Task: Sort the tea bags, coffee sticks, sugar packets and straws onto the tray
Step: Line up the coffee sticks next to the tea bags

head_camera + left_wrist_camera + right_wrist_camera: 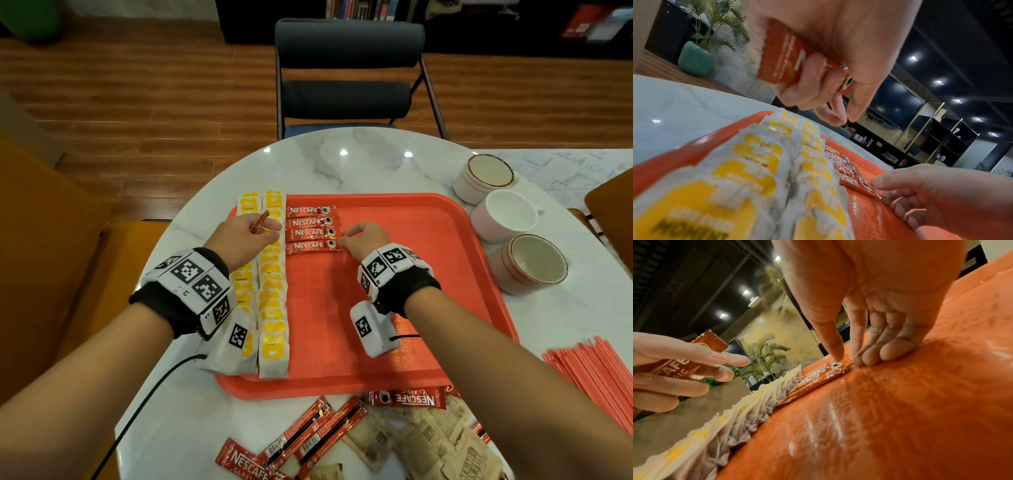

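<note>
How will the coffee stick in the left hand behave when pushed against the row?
Probably light and fairly stiff: the coffee stick juts out straight from the left hand. Its glossy foil likely slides easily on the shiny tray. Flat, so unlikely to roll, like the four laid sticks.

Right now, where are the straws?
In the head view, the red straws lie bundled on the table at the far right, off the tray and closer to the person than the cups.
</note>
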